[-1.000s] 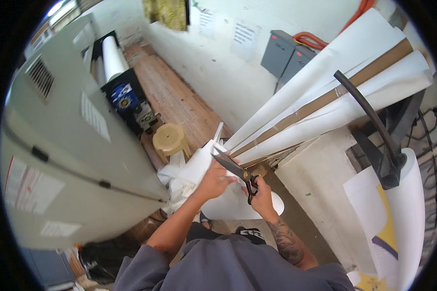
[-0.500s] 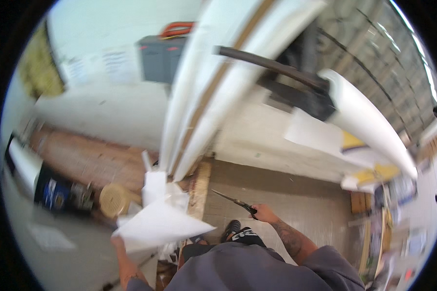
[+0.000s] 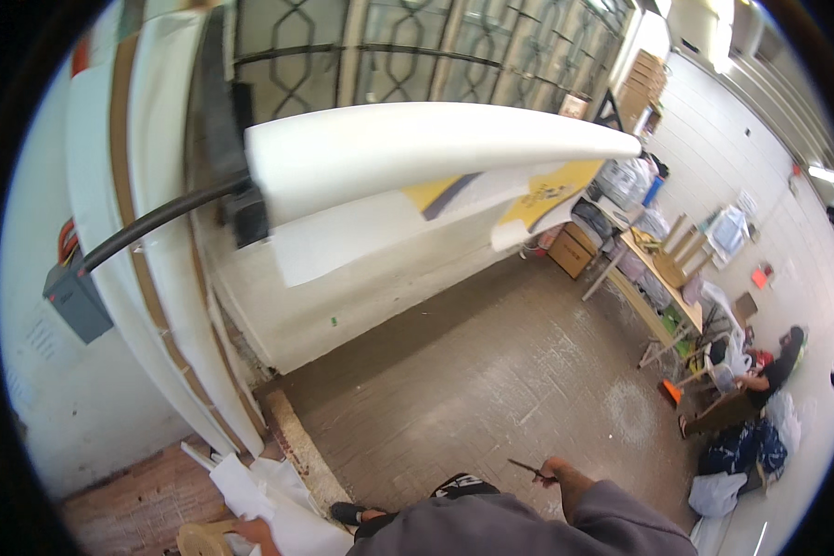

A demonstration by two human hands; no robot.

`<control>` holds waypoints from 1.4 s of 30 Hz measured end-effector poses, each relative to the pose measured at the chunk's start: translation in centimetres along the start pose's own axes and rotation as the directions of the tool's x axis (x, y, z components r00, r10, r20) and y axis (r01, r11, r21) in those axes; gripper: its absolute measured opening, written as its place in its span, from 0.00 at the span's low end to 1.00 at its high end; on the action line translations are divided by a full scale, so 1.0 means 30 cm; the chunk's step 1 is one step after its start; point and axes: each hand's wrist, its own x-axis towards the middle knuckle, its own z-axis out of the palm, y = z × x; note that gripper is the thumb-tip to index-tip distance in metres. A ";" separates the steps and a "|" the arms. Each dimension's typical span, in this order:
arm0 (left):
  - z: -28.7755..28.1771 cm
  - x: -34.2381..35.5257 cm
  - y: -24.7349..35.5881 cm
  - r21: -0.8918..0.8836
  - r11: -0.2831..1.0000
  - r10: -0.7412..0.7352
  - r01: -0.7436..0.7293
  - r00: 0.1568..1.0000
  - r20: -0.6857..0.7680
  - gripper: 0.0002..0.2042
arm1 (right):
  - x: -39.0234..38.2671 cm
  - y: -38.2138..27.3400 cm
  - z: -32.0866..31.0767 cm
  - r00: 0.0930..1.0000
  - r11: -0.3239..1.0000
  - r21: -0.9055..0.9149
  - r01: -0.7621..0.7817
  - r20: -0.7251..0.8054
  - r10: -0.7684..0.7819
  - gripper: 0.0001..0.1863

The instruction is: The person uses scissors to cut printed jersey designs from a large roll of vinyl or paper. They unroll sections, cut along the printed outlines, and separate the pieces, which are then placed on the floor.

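Note:
At the bottom left, my left hand (image 3: 255, 532) grips a white paper sheet (image 3: 283, 510) beside a tan plastic stool (image 3: 204, 542). At lower right of centre, my right hand (image 3: 554, 471) is closed on black-handled scissors (image 3: 526, 465), whose blades point left over the floor. Tall white rolls (image 3: 157, 278) and a brown strip lean upright along the left, with paper scraps at their foot. A large white roll (image 3: 435, 148) lies horizontally on a black bracket (image 3: 248, 213) across the upper middle, with yellow and purple printed sheets (image 3: 542, 199) below it.
A concrete ledge (image 3: 361, 324) runs beneath the roll, below a grilled window. At right stand a cluttered table (image 3: 649, 250), boxes (image 3: 570, 250) and bags (image 3: 713, 496). A seated person (image 3: 760, 380) is near the right wall. A grey electrical box (image 3: 82, 306) hangs at left.
My view has swung right, away from the grey machine toward window and room. The scissors have moved off the paper to my right; my left hand has the sheet down at lower left.

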 end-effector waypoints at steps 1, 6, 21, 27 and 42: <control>0.077 -0.068 0.115 -0.255 0.964 0.104 -0.081 0.991 0.082 0.16 | 0.046 0.082 0.024 0.992 0.992 0.093 0.081 0.087 -0.089 0.20; 0.380 -0.751 0.614 -0.379 0.766 0.642 -0.520 0.592 0.487 0.12 | 0.204 0.489 0.199 0.930 0.944 0.325 0.055 0.328 -0.168 0.13; 0.553 -2.113 1.573 -0.578 0.321 0.763 -0.750 -0.156 0.627 0.15 | 0.385 0.845 -0.198 0.968 0.598 0.796 0.098 0.063 -0.243 0.19; 0.505 -2.230 2.417 -0.887 0.278 0.939 -0.368 -0.088 0.331 0.09 | 0.575 0.697 -0.566 0.960 0.573 0.807 0.141 0.030 -0.279 0.29; 0.261 -2.209 3.488 -0.867 0.092 0.738 0.490 0.551 0.390 0.13 | 0.611 0.255 -1.786 0.663 0.086 0.919 0.384 -0.209 -0.719 0.23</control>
